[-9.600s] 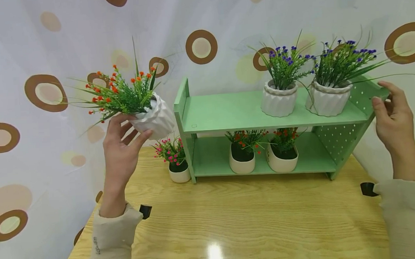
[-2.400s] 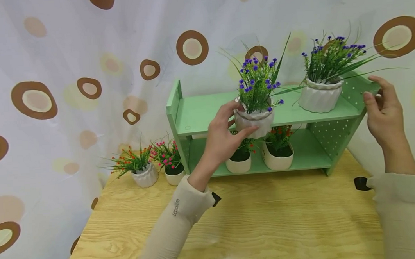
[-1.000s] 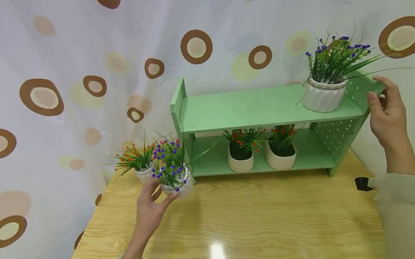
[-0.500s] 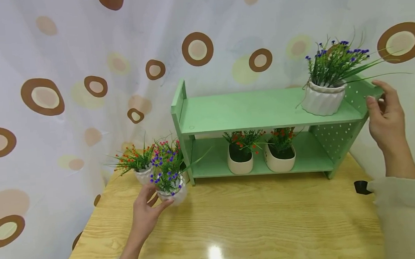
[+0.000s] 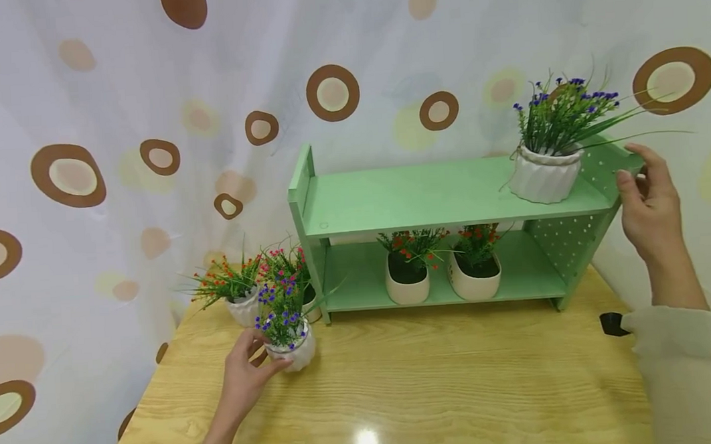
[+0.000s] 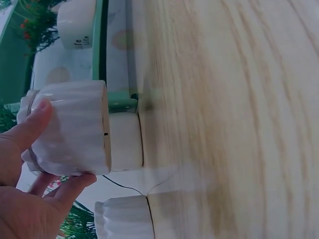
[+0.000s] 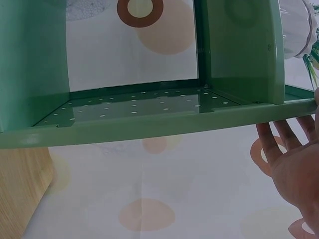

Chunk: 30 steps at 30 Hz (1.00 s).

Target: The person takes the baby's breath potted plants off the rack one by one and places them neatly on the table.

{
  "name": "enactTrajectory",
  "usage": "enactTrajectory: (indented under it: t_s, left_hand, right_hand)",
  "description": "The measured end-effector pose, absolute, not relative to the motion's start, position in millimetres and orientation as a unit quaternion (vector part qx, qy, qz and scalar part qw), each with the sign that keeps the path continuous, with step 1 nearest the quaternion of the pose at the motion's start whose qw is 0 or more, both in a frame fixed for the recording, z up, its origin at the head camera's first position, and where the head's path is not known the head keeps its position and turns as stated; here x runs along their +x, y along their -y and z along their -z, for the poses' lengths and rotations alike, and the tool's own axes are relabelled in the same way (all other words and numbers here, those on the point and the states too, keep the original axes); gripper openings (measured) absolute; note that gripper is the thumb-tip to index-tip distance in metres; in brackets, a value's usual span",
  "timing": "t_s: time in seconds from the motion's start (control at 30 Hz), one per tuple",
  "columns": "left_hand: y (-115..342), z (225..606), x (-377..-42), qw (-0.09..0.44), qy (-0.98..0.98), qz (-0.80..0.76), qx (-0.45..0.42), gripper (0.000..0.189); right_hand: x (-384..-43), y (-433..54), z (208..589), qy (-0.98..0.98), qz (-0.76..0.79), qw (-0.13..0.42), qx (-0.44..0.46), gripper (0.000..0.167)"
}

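My left hand (image 5: 243, 375) pinches a white ridged flowerpot (image 5: 296, 354) with purple flowers, thumb on one side and fingers on the other. In the left wrist view, a gap shows between the base of this flowerpot (image 6: 75, 129) and the wooden table (image 6: 224, 124). Up at the right end of the green two-tier shelf (image 5: 402, 193), my right hand (image 5: 653, 213) holds the upper edge of the side panel. The right wrist view has the fingers (image 7: 271, 147) against that panel's edge; the thumb is mostly cut off there. Another white flowerpot (image 5: 545, 175) with purple flowers stands on the top tier, near this hand.
Left of the shelf stand a white flowerpot (image 5: 244, 309) with orange flowers and a cream flowerpot (image 5: 311, 306) with pink flowers. Two cream flowerpots with red flowers, a left one (image 5: 407, 288) and a right one (image 5: 476, 283), sit on the lower tier. A patterned curtain (image 5: 142, 72) hangs behind.
The orange-flowered pot went down to the table at left. My left hand then took a purple-flowered pot off the top tier and brought it left and down. My right hand stays at the shelf.
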<state>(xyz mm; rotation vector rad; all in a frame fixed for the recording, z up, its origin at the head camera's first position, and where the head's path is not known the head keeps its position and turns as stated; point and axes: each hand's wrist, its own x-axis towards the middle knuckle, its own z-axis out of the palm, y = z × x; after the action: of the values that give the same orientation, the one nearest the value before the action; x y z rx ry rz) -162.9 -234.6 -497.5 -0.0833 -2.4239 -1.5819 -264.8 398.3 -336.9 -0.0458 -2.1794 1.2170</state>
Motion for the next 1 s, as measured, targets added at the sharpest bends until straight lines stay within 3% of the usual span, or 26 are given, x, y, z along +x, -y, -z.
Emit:
enactTrajectory:
  t_s: [1.0]
  left_hand:
    - [248.5, 513.8, -161.6, 0.043, 0.829, 0.558, 0.008, 0.043]
  right_hand:
    - [-266.5, -396.8, 338.0, 0.842, -0.436, 0.315, -0.042, 0.048]
